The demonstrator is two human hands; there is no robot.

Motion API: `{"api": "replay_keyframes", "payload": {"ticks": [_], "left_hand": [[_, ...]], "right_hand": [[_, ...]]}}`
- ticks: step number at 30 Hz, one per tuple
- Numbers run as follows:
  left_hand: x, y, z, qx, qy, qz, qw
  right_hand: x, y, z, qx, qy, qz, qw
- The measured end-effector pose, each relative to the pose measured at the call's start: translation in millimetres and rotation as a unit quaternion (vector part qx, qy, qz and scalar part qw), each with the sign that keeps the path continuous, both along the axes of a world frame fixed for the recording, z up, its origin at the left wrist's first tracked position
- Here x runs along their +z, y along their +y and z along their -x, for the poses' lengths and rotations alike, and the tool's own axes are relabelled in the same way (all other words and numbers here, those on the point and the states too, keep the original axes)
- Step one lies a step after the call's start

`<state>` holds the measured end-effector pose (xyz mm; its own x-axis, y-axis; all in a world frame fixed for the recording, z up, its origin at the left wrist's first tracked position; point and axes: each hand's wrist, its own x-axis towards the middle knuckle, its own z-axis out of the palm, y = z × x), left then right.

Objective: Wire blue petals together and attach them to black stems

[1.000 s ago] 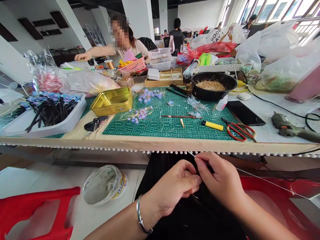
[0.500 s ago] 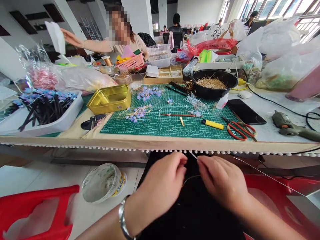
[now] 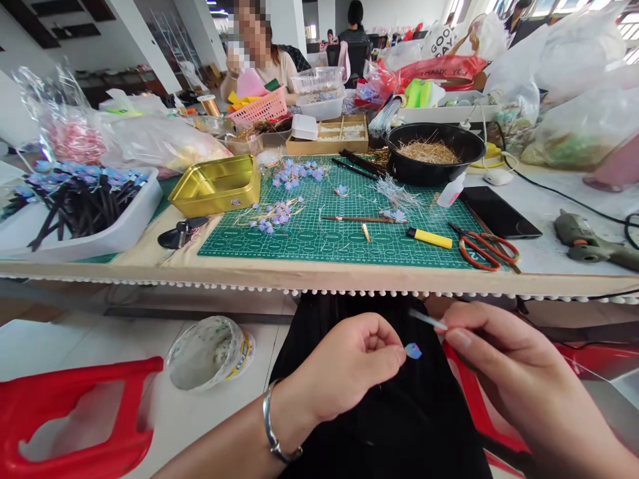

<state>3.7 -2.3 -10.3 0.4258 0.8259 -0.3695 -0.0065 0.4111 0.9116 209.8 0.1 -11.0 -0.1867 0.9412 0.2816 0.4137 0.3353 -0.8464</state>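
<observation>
The left hand (image 3: 349, 369) pinched a small blue petal (image 3: 413, 350) between thumb and forefinger, fingers closed tight on it, over the black lap below the table edge (image 3: 319, 276). The right hand (image 3: 499, 352) sat just beside it, thumb and forefinger closed on a thin pale stick (image 3: 426, 319) that slanted up and left, its tip near the petal but apart from it. A fine thread (image 3: 594, 374) ran off to the right from that hand. This looked like the joining step: the petal was being brought to the stick for binding. The next move would likely call for a steady meeting of petal base and stick tip, with the thread kept taut. On the table lay the green mat (image 3: 329, 233), more blue flowers (image 3: 274, 216), a yellow cutter (image 3: 429, 237), red scissors (image 3: 486, 249) and a gold tin (image 3: 217, 186). A co-worker (image 3: 259, 60) sat across the table.
</observation>
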Motion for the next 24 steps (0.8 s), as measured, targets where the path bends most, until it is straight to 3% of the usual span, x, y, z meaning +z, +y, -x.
{"api": "replay_keyframes", "payload": {"ticks": [3,8,13,21,24], "left_hand": [[-1.1,-2,-2,0.01,-0.013,0.034,0.999],[4.3,-5,-4,-0.004,-0.074,0.112,0.991],[10.8,-6,2,-0.012,-0.11,0.186,0.976],[3.9,-8,6,-0.028,-0.149,0.174,0.973],[3.3,-9,4,-0.038,-0.124,0.164,0.978]], "right_hand": [[9.0,-9,3,0.084,-0.015,-0.005,0.996],[19.1,-9,12,0.173,-0.107,-0.118,0.972],[18.3,-3,5,0.198,-0.2,-0.176,0.943],[10.5,-6,-4,0.216,-0.319,-0.268,0.883],[4.0,-7,-5,0.211,-0.353,-0.303,0.86]]}}
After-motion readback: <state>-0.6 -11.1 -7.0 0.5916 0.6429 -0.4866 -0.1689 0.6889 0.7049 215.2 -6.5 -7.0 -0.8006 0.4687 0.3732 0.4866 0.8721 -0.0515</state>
